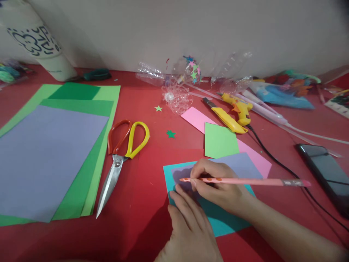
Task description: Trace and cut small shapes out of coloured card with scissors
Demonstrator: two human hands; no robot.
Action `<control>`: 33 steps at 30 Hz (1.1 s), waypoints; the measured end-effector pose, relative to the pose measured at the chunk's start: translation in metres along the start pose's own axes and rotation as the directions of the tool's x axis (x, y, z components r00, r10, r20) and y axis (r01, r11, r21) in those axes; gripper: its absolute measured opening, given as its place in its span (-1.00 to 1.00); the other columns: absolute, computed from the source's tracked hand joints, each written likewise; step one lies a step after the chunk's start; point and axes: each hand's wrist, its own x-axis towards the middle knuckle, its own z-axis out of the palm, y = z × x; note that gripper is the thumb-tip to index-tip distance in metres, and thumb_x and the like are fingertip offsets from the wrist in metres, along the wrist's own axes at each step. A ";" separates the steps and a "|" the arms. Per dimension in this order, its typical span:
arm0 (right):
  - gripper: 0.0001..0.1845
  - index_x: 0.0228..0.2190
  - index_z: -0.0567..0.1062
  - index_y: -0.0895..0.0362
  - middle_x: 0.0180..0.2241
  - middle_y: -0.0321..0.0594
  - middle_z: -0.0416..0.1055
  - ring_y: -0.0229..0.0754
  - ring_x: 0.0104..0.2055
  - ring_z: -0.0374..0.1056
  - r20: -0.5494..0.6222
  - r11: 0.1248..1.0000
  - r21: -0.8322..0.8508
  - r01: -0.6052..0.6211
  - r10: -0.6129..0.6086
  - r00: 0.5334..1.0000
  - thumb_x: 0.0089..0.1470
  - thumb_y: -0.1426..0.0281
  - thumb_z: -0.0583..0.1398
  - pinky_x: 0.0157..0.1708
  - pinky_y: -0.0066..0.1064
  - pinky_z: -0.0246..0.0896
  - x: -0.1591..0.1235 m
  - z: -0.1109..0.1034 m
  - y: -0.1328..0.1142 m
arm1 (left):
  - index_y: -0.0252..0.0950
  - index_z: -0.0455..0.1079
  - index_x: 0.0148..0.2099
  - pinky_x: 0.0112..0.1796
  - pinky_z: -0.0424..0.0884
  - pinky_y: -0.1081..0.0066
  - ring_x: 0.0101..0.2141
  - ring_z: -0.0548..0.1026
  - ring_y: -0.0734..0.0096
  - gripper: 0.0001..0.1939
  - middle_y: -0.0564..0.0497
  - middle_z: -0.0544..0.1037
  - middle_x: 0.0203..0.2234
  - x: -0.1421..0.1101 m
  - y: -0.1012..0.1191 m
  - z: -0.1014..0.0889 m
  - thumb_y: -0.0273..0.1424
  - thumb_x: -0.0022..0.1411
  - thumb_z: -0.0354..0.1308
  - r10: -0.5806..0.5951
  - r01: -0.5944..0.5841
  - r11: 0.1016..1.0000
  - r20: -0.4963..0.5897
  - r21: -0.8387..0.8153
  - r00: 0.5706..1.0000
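My right hand [218,182] grips a pink pencil [251,181], its tip over a purple paper strip [242,163]. That strip lies on a turquoise sheet [223,218]. Flat on the turquoise and purple paper rests my left hand [188,222], fingers stretched out and holding nothing. Just behind them are a light green paper square [220,140] and a long pink paper strip [256,156]. Scissors [117,163] with one red and one yellow handle lie to the left, their blades closed.
A stack of green sheets topped by a purple sheet [51,156] fills the left. Behind it stands a white bottle [40,43]. A yellow cutter [226,118], a glue gun [240,109] with a black cord and a phone [324,171] lie right. Two paper stars [171,134] sit mid-table.
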 end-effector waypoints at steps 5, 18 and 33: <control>-0.84 -0.60 0.31 0.09 -0.64 -0.35 0.33 -0.30 -0.59 0.24 -0.019 1.000 -0.025 -0.003 0.003 1.000 -0.05 0.51 0.07 -0.59 -0.50 0.11 -0.001 0.001 0.001 | -0.49 0.57 -0.25 -0.45 0.50 0.34 -0.37 0.61 0.10 -0.66 -0.29 0.63 -0.34 0.000 -0.001 -0.001 -0.60 0.09 -0.04 0.010 -0.010 1.000 0.003 0.001 1.000; -0.83 -0.59 0.33 0.11 -0.62 -0.36 0.35 -0.30 -0.56 0.27 0.022 1.000 0.001 -0.006 0.006 1.000 -0.03 0.55 0.08 -0.56 -0.51 0.12 -0.001 -0.003 0.006 | -0.49 0.57 -0.27 -0.44 0.51 0.33 -0.37 0.61 0.07 -0.68 -0.32 0.63 -0.33 -0.001 0.000 0.000 -0.58 0.09 -0.03 0.013 -0.013 1.000 0.000 0.001 1.000; -0.85 -0.57 0.33 0.10 -0.61 -0.35 0.34 -0.30 -0.57 0.23 0.017 0.999 0.030 -0.025 0.025 1.000 -0.01 0.51 0.07 -0.57 -0.50 0.10 0.000 -0.001 0.004 | -0.48 0.57 -0.24 -0.44 0.52 0.32 -0.35 0.61 0.07 -0.66 -0.30 0.63 -0.34 0.000 0.000 -0.001 -0.60 0.09 -0.04 0.020 -0.020 1.000 0.021 0.006 1.000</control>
